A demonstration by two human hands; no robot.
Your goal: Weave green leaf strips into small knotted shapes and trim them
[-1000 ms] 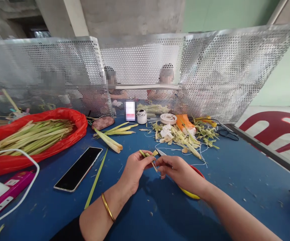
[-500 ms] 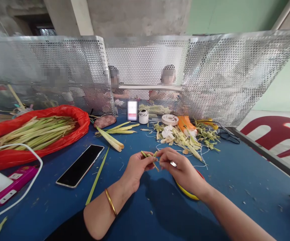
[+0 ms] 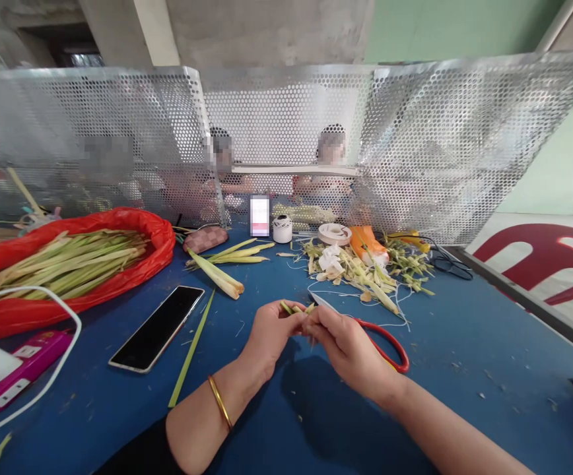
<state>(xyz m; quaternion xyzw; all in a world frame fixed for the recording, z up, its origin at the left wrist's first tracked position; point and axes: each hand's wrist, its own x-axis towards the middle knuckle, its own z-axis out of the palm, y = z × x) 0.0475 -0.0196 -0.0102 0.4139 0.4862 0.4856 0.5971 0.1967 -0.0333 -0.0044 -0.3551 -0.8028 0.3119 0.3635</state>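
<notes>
My left hand (image 3: 277, 333) pinches a small piece of folded green leaf strip (image 3: 287, 308) between thumb and fingers. Meeting it from the right, my right hand (image 3: 338, 343) has its fingertips closed on the same strip; the exact grip is hidden behind the fingers. Under and beyond the right hand lie scissors (image 3: 399, 353) with red and yellow handles, their blade tip pointing to the upper left. A single long green leaf strip (image 3: 192, 349) rests left of my left forearm, beside a dark-screened phone (image 3: 158, 330).
A red plastic bag (image 3: 160, 254) full of leaf strips stands at left, near a magenta power strip (image 3: 29, 369) with a white cable. Leaf scraps (image 3: 360, 280), a tape roll (image 3: 335, 234) and thick stalks (image 3: 220, 274) lie farther back. People sit behind a perforated metal screen (image 3: 286, 119).
My right hand has moved slightly left and down, closing against the left fingers. More of the scissors now shows. The view has shifted a little.
</notes>
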